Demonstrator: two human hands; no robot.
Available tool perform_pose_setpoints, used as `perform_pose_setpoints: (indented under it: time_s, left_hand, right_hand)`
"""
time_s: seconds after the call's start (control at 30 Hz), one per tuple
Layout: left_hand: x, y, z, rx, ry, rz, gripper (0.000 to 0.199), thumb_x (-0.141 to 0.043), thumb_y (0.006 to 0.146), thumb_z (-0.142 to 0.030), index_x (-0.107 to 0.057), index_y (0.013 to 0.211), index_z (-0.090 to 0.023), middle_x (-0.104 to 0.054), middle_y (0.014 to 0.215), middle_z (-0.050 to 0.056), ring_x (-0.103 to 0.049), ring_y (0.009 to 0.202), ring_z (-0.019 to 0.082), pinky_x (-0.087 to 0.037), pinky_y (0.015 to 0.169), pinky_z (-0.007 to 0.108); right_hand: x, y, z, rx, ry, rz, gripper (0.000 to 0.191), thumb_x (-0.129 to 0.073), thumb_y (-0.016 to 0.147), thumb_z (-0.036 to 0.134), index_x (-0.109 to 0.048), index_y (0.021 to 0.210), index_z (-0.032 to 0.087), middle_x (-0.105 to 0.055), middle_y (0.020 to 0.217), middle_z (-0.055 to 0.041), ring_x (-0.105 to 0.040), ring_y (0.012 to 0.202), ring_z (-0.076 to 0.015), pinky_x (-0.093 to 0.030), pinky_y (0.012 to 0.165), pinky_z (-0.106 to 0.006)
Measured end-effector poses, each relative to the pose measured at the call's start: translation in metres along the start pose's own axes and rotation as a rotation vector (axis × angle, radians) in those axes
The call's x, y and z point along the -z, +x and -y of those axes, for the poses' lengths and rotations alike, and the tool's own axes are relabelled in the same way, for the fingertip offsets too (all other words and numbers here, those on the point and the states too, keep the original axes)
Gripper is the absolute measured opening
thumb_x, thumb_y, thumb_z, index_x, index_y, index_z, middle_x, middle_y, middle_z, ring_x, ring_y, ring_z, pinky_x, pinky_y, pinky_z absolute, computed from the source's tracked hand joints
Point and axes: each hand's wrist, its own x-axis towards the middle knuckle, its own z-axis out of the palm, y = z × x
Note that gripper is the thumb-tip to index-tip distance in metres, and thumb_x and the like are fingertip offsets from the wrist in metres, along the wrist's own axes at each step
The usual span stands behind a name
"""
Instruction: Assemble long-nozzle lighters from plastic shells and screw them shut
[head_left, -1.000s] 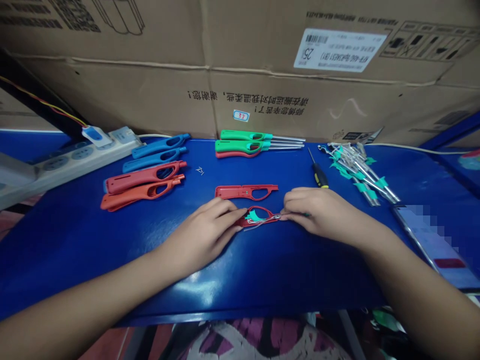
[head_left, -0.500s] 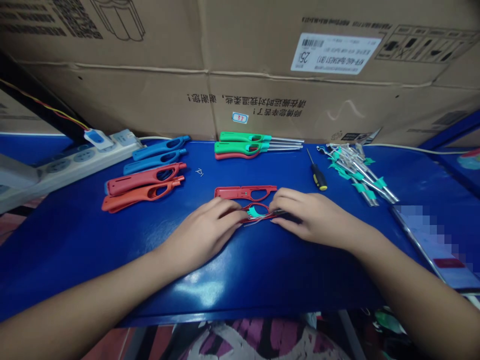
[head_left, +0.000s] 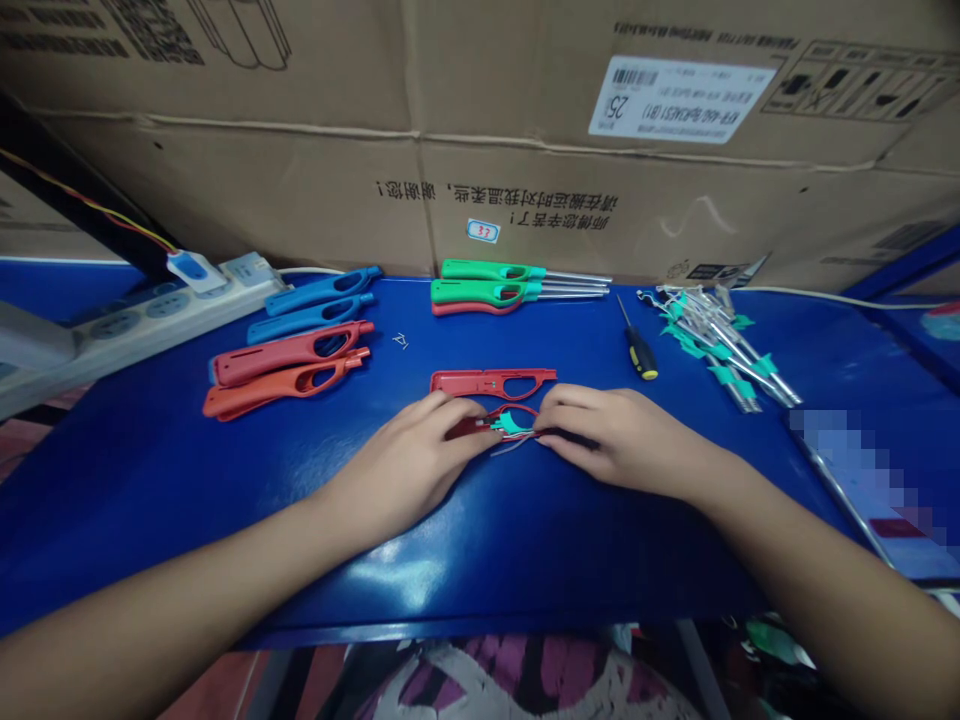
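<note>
Near the table's (head_left: 600, 560) front edge, left hand (head_left: 420, 460) and right hand (head_left: 622, 435) pinch a red lighter shell (head_left: 463, 428).

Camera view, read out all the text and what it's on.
"师傅您辛苦了!" upside down on the box.
"请在搬运时对我温柔些,谢谢您!" there too.
"25" on the label.
"33" on the sticker.
Other print: too small or blurred.
</note>
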Motion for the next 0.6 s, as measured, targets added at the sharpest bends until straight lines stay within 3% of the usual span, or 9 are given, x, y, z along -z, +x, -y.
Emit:
perform_pose_setpoints:
  time_s: [0.3,0.43,0.5,0.6]
  left_hand:
    - [0.003,0.0,-0.001,-0.015,0.039,0.022,0.036,-0.045,0.103,-0.021,-0.066,0.132,-0.026,-0.064,0.121,0.012,-0.058,0.11,0.027,-0.056,0.092,0.046]
    - [0.002,-0.001,0.0,-0.016,0.035,-0.006,0.034,-0.047,0.103,-0.02,-0.067,0.13,-0.024,-0.066,0.12,0.012,-0.06,0.108,0.026,-0.058,0.09,0.046]
    - [0.0,-0.002,0.001,-0.026,0.024,-0.033,0.033,-0.048,0.102,-0.02,-0.068,0.129,-0.023,-0.066,0.12,0.011,-0.061,0.107,0.026,-0.058,0.089,0.044]
    - [-0.003,-0.004,0.002,-0.041,0.014,-0.06,0.032,-0.051,0.101,-0.021,-0.068,0.128,-0.023,-0.067,0.121,0.01,-0.061,0.108,0.025,-0.058,0.09,0.043]
  right_hand:
    - [0.001,-0.003,-0.003,0.037,-0.024,-0.012,0.022,-0.051,0.101,0.028,-0.071,0.099,0.02,-0.069,0.108,-0.0058,-0.068,0.086,-0.0157,-0.051,0.074,-0.027]
    - [0.008,-0.003,-0.004,0.035,-0.067,-0.111,0.023,-0.052,0.1,0.031,-0.072,0.103,0.022,-0.071,0.107,-0.0052,-0.069,0.087,-0.0167,-0.051,0.073,-0.028]
    - [0.016,-0.004,-0.012,-0.085,-0.111,-0.23,0.024,-0.052,0.099,0.032,-0.073,0.106,0.023,-0.072,0.108,-0.0063,-0.069,0.091,-0.0192,-0.052,0.076,-0.03]
    - [0.034,-0.013,-0.038,-0.519,-0.272,-0.451,0.03,-0.053,0.095,0.03,-0.07,0.118,0.023,-0.074,0.093,-0.0083,-0.07,0.084,-0.0255,-0.052,0.073,-0.035]
